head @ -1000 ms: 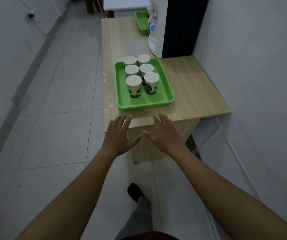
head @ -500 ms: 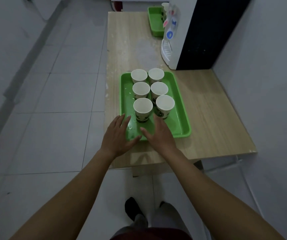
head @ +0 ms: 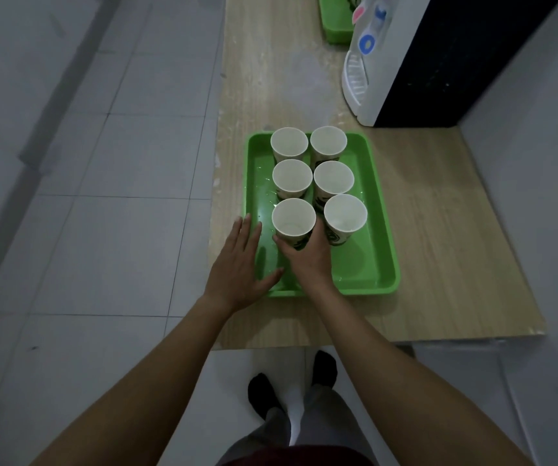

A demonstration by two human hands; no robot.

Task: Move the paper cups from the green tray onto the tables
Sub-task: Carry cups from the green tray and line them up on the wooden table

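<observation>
A green tray [head: 380, 230] rests on a light wooden table [head: 439, 237] and carries several white paper cups in two columns. My right hand [head: 307, 260] wraps around the base of the near left cup [head: 293, 219], thumb on its left side and fingers on its right. The near right cup [head: 345, 215] stands beside it, untouched. My left hand [head: 238, 264] lies flat with fingers apart over the tray's near left rim, holding nothing.
A white and black water dispenser [head: 381, 58] stands at the table's far right by the wall. A second green tray [head: 333, 20] sits behind it. Grey tiled floor [head: 102, 196] runs along the table's left. My feet show below the table's front edge.
I have come closer to the table. Both hands moved forward over the tray; my right hand closed around the near left cup, and my left hand reached the tray's left rim.
</observation>
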